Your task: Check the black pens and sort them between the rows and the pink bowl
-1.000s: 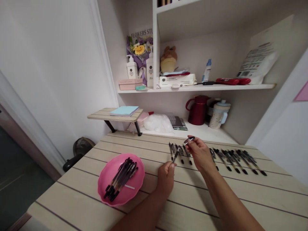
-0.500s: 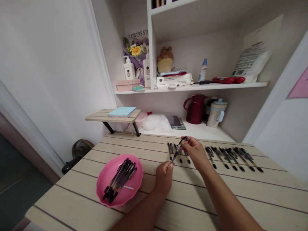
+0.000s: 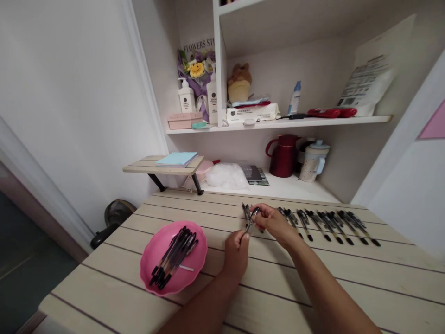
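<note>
Between my two hands is a black pen, held at a slant above the desk. My left hand is closed on its lower end. The fingers of my right hand pinch its upper end, by the dark cap. Just behind my hands lie a few more pens, partly hidden by the fingers. To the right, several black pens lie side by side in a row on the desk. A pink scalloped bowl at the left holds a pile of black pens.
The slatted wooden desk runs under everything. A small raised stand with blue paper is at the back left. Behind the desk are a plastic bag, a red jug and a pale cup. A white slip lies in the bowl.
My right hand has moved left and slightly down, closer to my left hand. Less of the pen shows between them. Pens previously hidden behind my right hand now show to its right.
</note>
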`<control>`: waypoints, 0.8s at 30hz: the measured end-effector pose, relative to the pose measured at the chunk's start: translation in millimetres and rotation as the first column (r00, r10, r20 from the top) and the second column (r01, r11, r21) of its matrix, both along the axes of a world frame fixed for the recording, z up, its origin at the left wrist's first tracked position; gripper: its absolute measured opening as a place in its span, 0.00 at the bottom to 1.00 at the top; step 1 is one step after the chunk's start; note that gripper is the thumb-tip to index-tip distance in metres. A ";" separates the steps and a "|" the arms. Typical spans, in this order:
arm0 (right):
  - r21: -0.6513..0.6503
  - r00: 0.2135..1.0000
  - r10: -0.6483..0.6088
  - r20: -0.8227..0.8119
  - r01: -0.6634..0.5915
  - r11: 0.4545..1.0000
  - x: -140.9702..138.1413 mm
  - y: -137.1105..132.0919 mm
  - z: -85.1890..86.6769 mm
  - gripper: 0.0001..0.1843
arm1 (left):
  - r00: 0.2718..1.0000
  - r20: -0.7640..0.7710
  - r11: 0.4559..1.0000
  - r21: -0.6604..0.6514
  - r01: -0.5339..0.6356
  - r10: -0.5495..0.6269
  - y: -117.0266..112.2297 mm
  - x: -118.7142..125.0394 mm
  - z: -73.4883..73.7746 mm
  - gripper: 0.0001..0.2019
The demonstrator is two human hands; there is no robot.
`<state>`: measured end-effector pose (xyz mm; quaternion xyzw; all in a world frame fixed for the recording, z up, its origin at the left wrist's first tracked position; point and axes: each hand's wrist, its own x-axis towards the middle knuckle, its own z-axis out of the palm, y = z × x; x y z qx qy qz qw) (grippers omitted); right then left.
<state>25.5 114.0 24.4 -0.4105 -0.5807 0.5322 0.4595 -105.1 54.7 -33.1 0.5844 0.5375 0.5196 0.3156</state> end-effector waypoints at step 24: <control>-0.070 0.995 -0.018 -0.099 0.011 0.998 26.4 1.0 6.2 0.23 | 0.846 -0.490 0.954 0.294 -0.067 0.210 -40.3 -33.3 84.1 0.08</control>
